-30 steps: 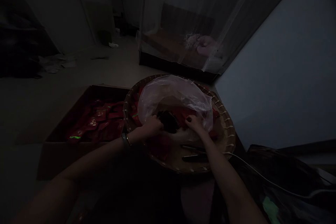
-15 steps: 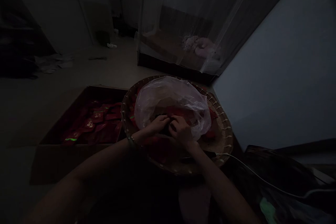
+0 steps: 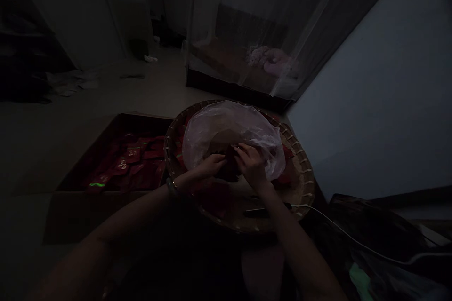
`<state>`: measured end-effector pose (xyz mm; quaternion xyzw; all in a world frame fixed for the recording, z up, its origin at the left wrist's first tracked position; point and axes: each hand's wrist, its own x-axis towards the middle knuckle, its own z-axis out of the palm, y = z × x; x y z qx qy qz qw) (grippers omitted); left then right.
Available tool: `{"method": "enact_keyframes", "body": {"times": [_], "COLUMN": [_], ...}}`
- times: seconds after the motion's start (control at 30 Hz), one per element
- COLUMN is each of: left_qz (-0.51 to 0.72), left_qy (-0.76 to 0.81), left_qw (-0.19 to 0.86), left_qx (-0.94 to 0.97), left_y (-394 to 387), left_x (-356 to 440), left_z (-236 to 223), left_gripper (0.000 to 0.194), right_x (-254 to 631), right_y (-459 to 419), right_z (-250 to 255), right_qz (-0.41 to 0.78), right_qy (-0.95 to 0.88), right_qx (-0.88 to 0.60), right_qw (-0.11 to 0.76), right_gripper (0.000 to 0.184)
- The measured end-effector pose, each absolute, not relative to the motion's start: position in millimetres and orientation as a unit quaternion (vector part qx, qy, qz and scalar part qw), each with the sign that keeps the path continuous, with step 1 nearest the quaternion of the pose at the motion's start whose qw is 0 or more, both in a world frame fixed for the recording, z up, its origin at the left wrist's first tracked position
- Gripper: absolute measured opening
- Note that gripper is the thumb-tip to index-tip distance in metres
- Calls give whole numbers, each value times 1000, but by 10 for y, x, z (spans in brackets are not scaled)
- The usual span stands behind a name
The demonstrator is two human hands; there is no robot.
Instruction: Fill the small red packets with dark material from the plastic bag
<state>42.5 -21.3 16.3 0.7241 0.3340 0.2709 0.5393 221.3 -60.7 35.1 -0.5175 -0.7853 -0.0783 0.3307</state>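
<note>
Over the basket (image 3: pixel 306 169), the right hand (image 3: pixel 252 164) slides off the left hand (image 3: pixel 212 165), so a dark red piece (image 3: pixel 231 159) shows between; grips too dim to tell.

Left hand (image 3: pixel 212 165) and right hand (image 3: pixel 251 163) hold a red packet (image 3: pixel 230 159); woven basket (image 3: pixel 306 169) beneath.

You've got a big round woven tray (image 3: pixel 298 181) there, its rim looping right around your fingers (image 3: pixel 248 151). A see-through plastic bag (image 3: pixel 243 120) puffs up just past them, some red stuff (image 3: pixel 288 152) pokes out to their right, and on your side of them there's a slim dark thing (image 3: pixel 254 212) with a white cord (image 3: pixel 328 218), too dim to ID.
</note>
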Motion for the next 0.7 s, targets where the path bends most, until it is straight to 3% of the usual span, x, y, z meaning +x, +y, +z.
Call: {"method": "enact_keyframes", "body": {"times": [0.13,0.27,0.43,0.57,0.7], "left_qz": [264,306,351,365,355], "left_qy": [333,352,394,367,353], "left_qw": [490,405,434,432,438], "left_qx": [761,786,730,739,747], "left_y": [-195,-96,8,33,63], "left_x": [408,380,336,336,334], "left_z": [146,152,204,218,192], "left_gripper": [28,24,24,27,31], "right_x": [2234,2244,2237,2231,2234], "right_y": [-633,-632,-636,-633,-636], "right_z": [408,471,444,433,428], "right_qz": [-103,-61,67,195,213], "right_qy": [-764,-785,-743,-677,-653], "right_qx": [-539,-522,-535,-581,-577], "right_qw": [340,327,396,407,442], "right_gripper": [18,17,15,24,23]}}
